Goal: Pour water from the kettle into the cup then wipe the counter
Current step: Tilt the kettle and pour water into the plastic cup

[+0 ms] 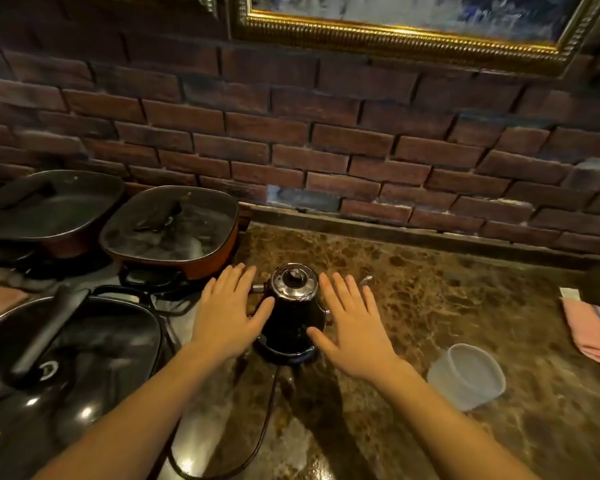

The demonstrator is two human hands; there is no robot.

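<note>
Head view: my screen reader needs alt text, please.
Two open hands, left and right, flank a black kettle on its base on a brown marble counter. A clear plastic cup and pink cloth lie right.

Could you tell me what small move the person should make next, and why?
Probably close the left hand round the kettle handle: both hands, the right hand too, are open beside it, nothing is gripped, and the cup looks empty.

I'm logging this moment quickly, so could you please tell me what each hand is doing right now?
Left hand: open, fingers straight, beside the kettle, holding nothing.
Right hand: open, fingers straight, on the kettle's other side, holding nothing.
</note>
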